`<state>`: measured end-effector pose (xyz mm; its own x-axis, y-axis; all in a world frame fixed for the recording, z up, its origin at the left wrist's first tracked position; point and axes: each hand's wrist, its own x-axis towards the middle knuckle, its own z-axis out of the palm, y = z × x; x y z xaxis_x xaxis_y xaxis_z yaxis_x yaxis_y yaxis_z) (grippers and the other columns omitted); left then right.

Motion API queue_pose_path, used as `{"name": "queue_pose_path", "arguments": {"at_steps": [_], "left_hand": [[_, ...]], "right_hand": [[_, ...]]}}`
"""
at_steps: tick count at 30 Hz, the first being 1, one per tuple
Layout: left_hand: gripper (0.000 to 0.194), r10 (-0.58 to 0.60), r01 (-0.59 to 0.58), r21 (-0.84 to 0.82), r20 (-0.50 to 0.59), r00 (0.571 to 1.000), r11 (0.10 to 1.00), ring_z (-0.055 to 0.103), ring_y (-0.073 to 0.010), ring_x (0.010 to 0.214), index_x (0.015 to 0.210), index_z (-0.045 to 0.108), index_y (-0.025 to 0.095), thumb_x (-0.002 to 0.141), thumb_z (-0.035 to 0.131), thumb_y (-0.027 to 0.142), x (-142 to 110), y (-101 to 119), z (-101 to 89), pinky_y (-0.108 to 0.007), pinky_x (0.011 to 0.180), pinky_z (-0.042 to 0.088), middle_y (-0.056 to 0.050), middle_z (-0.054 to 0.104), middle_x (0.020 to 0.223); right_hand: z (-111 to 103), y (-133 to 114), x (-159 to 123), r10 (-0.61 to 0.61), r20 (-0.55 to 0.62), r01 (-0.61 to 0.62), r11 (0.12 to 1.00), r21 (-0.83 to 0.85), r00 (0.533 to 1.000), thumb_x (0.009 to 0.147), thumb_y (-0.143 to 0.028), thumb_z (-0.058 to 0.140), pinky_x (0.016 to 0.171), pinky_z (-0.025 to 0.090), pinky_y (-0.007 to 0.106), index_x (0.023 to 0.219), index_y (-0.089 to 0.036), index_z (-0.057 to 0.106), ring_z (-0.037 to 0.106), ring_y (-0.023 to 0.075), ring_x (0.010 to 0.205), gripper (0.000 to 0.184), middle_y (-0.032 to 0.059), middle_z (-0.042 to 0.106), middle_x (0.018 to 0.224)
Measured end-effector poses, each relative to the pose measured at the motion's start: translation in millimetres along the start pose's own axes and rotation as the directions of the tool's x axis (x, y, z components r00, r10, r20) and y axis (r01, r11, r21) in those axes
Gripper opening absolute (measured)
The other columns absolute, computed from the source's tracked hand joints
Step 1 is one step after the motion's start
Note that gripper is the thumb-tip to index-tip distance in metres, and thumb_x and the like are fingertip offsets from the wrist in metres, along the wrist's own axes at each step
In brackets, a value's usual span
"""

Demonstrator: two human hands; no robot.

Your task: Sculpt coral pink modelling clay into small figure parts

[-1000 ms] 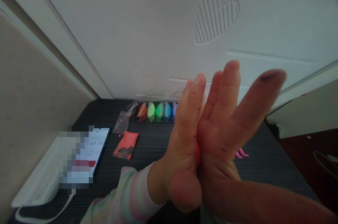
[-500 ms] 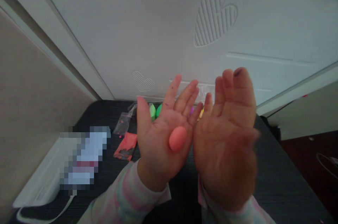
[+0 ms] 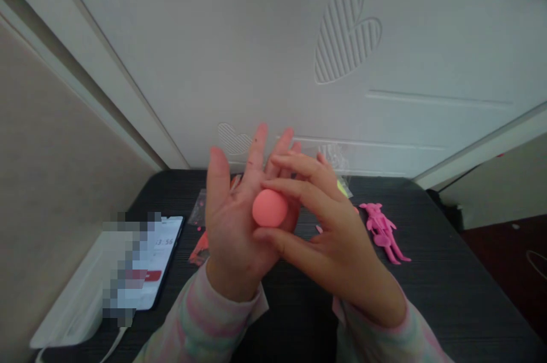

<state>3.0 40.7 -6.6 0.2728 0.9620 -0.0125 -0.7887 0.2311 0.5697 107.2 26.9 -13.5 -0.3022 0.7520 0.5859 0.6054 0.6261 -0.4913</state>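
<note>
A smooth coral-pink clay ball (image 3: 269,208) rests on the palm of my left hand (image 3: 239,237). That hand is open, palm up, with its thumb and fingers spread. Reaching across from the right, my right hand (image 3: 333,232) has its thumb at the near side of the ball and its index finger at the far side. Its other fingers lie over the left fingers and partly hide them. Behind the left wrist, an orange-pink plastic packet (image 3: 199,250) is partly covered.
On the dark table (image 3: 431,283), a pink figure (image 3: 382,232) lies at the right. A phone (image 3: 160,260) with a cable and a white tray-like object (image 3: 72,300) are at the left. Clear plastic bags (image 3: 339,166) sit near the white heart-patterned panel (image 3: 256,55) at the back.
My right hand has turned from palm up beside the left to close its thumb and finger around the ball. The left hand has shifted slightly left. The pink figure now shows.
</note>
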Motion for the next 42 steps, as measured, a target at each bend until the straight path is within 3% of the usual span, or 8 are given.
{"name": "queue_pose_path", "arguments": {"at_steps": [4,6,9,16,23,31,37,42], "left_hand": [[0.028,0.005,-0.018,0.338,0.038,0.999,0.941,0.05,-0.0216,0.116,0.097,0.065,0.025,0.075,0.058,0.041,2,6,-4.3,-0.034,0.1,0.038,0.001,0.064,0.112],[0.018,-0.083,-0.004,0.533,0.14,0.987,0.846,0.058,-0.0229,0.104,0.085,0.07,0.022,0.075,0.061,0.034,2,9,-7.2,-0.035,0.095,0.042,-0.001,0.07,0.097],[0.013,-0.138,0.031,0.618,0.126,0.982,0.786,0.063,-0.0203,0.088,0.085,0.07,0.021,0.074,0.063,0.025,1,11,-10.5,-0.033,0.083,0.048,-0.001,0.072,0.086],[0.016,-0.235,0.115,0.628,0.111,0.966,0.77,0.064,-0.0172,0.079,0.084,0.07,0.017,0.072,0.066,0.026,2,11,-13.4,-0.027,0.073,0.05,-0.003,0.071,0.078],[0.01,-0.309,0.167,0.551,0.174,0.935,0.817,0.061,-0.0105,0.067,0.077,0.07,0.018,0.071,0.067,0.025,0,7,-14.3,-0.018,0.063,0.046,0.0,0.07,0.07],[0.013,-0.321,0.148,0.536,0.245,0.915,0.831,0.062,-0.0138,0.076,0.084,0.071,0.019,0.074,0.064,0.023,1,6,-10.5,-0.023,0.069,0.045,-0.001,0.07,0.077],[0.015,-0.304,0.137,0.535,0.237,0.923,0.834,0.062,-0.0133,0.072,0.085,0.071,0.02,0.073,0.065,0.025,1,5,-11.7,-0.022,0.067,0.045,0.0,0.07,0.074],[0.013,-0.282,0.098,0.547,0.263,0.923,0.831,0.063,-0.015,0.082,0.085,0.071,0.019,0.074,0.063,0.021,1,3,-13.9,-0.023,0.075,0.046,-0.001,0.07,0.077]], "right_hand": [[-17,8,-2,-0.022,-0.103,0.006,0.988,-0.151,0.994,0.076,-0.029,0.06,0.108,0.017,0.052,0.107,-0.024,0.054,0.039,0.0245,0.124,0.032,0.0068,0.051,0.126],[-23,11,-3,-0.047,-0.11,0.023,0.978,-0.21,0.993,0.076,-0.026,0.058,0.107,0.018,0.052,0.108,-0.024,0.054,0.037,0.0244,0.125,0.031,0.007,0.05,0.127],[-26,15,-3,-0.073,-0.045,0.062,0.977,-0.206,0.996,0.076,-0.021,0.057,0.108,0.02,0.049,0.108,-0.022,0.054,0.036,0.023,0.126,0.031,0.007,0.05,0.127],[-29,22,-3,-0.12,0.018,0.12,0.993,-0.02,0.993,0.075,-0.026,0.062,0.108,0.026,0.043,0.11,-0.018,0.053,0.041,0.0199,0.123,0.037,0.0066,0.056,0.123],[-32,22,-3,-0.126,0.058,0.122,0.99,0.073,0.99,0.076,-0.024,0.062,0.111,0.023,0.038,0.112,-0.017,0.052,0.05,0.0147,0.115,0.038,0.0038,0.059,0.12],[-32,23,-3,-0.155,0.022,0.153,0.985,0.083,0.988,0.078,-0.021,0.06,0.11,0.025,0.038,0.101,-0.018,0.057,0.057,0.0132,0.105,0.024,0.0018,0.065,0.109],[-30,22,-3,-0.145,0.026,0.143,0.988,0.065,0.989,0.077,-0.019,0.061,0.11,0.024,0.039,0.109,-0.019,0.053,0.054,0.0135,0.111,0.033,0.0029,0.06,0.118],[-29,24,-2,-0.156,0.017,0.155,0.986,0.065,0.988,0.078,-0.018,0.058,0.109,0.026,0.039,0.098,-0.02,0.057,0.058,0.0133,0.103,0.02,0.0007,0.066,0.108]]}}
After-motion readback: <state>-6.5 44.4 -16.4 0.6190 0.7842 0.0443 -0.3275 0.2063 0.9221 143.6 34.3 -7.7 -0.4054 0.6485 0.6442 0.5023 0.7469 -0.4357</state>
